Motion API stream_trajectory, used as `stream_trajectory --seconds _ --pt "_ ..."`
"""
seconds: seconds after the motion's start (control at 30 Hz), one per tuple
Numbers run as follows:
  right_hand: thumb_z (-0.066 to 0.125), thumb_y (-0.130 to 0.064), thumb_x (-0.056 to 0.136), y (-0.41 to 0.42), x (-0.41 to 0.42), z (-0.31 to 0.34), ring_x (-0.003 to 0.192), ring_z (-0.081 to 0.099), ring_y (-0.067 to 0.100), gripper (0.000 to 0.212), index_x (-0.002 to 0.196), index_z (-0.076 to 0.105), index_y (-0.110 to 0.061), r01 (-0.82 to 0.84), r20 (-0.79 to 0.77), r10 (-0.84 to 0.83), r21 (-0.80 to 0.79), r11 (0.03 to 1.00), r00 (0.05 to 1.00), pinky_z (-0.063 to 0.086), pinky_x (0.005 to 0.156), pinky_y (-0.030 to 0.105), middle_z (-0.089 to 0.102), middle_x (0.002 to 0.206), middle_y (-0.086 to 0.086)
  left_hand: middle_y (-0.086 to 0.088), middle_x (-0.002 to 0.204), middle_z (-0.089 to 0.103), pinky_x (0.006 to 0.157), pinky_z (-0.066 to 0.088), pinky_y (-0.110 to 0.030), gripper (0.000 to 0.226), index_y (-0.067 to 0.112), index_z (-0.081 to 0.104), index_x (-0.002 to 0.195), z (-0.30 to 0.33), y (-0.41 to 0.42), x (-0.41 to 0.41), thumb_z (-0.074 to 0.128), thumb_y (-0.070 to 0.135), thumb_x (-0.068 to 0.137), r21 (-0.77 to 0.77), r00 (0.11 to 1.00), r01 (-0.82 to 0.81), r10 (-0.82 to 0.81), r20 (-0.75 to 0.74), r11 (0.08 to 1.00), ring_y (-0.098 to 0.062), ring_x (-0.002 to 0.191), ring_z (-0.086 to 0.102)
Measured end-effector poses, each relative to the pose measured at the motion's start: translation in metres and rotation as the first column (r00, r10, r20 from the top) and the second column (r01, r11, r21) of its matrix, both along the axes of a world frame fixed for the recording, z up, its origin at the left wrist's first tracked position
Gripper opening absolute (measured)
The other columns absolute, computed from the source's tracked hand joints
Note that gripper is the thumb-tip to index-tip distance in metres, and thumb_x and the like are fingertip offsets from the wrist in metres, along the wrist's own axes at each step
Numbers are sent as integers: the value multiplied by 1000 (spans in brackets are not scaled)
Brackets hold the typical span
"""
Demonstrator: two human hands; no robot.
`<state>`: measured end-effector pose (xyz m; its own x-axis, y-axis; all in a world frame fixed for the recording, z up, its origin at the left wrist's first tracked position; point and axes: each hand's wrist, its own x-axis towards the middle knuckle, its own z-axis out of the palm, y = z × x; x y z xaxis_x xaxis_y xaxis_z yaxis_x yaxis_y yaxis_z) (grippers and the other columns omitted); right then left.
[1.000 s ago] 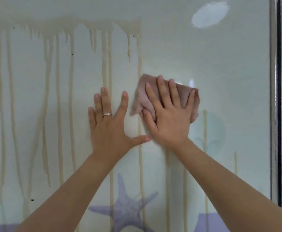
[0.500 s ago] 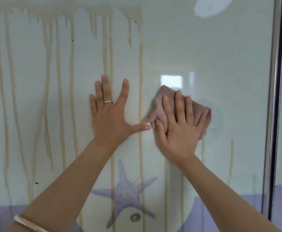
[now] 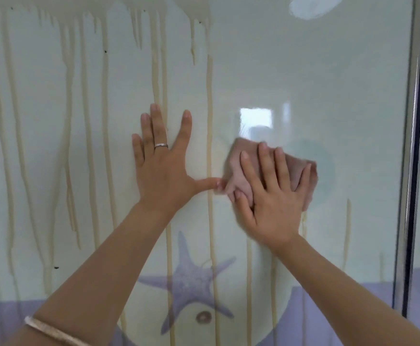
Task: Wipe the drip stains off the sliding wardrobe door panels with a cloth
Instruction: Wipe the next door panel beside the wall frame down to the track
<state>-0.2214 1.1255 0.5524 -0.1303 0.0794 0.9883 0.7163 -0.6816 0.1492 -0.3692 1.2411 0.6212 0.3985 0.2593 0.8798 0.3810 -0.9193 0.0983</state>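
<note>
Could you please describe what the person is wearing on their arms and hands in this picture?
Both forearms are bare, with no sleeves in view. The left hand wears a thin silver band ring on one finger, and the left wrist carries a slim pale bracelet. The right hand shows no ring, watch or glove.

Bright window glare (image 3: 255, 117), metal frame strip (image 3: 412, 156)

Even, soft daylight; no hard shadows. A bright rectangular window glare (image 3: 255, 117) reflects on the glossy door panel (image 3: 328, 83). Motion blur softens the right hand (image 3: 273, 203) and cloth (image 3: 238, 168). The metal frame (image 3: 413, 146) bows slightly at the edge.
</note>
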Motion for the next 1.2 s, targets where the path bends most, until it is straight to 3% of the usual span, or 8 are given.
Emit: stream_trajectory --seconds 0.17,0.37,0.47,0.57,0.7,0.83,1.1,1.2 --pt "31 -51 95 -29 9 -17 142 29 28 57 146 37 -26 48 148 -12 -248 968 989 15 107 70 33 153 7 -16 152 -25 113 -10 -43 126 33 -12 147 2 -2 -2 55 82 52 5 1000 -21 21 -13 1000 -31 141 -21" --pt "31 -46 95 -3 4 40 144 24 30 59 148 36 -22 16 -120 -2 119 993 993 10 110 68 30 156 9 -16 152 -25 113 -10 -42 127 34 -12 147 0 3 2 44 87 46 2 1000 -9 9 5 1000 -31 141 -22" --pt "30 -52 96 7 0 -21 149 8 28 60 151 31 -28 67 -158 -86 -121 990 984 13 110 68 21 159 8 -17 152 -23 113 -10 -43 127 34 -11 147 0 1 0 38 88 43 8 1000 0 0 6 1000 -32 141 -21" --pt "16 -53 95 -11 -1 -69 145 -21 15 65 131 61 -24 -2 -110 -38 -341 940 993 25 104 52 57 135 16 -17 152 -24 113 -9 -44 127 33 -10 148 1 -2 -3 40 87 44 -7 1000 -2 2 -23 1000 -33 141 -21" --pt "30 -50 95 -24 8 -20 144 25 26 57 146 40 -25 51 75 -34 -243 969 997 14 109 67 37 152 8 -17 152 -24 113 -9 -44 125 33 -11 148 1 0 -2 52 83 51 9 1000 -16 16 -15 1000 -32 141 -20" --pt "29 -48 95 -4 6 32 143 27 31 60 148 37 -22 22 -85 -12 116 993 996 6 109 66 34 154 10 -17 153 -22 113 -9 -43 126 33 -11 147 0 2 0 47 86 48 7 999 -33 33 -2 999 -32 141 -20" --pt "22 -54 97 -31 10 -73 147 17 24 58 149 28 -27 55 92 -28 -306 950 995 11 108 70 26 155 4 -19 152 -22 113 -8 -46 126 31 -11 148 0 0 -2 55 83 54 24 1000 -21 22 -16 999 -34 141 -20" --pt "26 -50 98 -27 12 -23 142 27 29 58 147 36 -22 53 44 -48 -127 990 998 13 108 69 33 154 8 -21 152 -21 113 -9 -46 125 29 -10 148 0 1 -2 55 82 56 24 1000 -15 15 -5 1000 -36 141 -19"
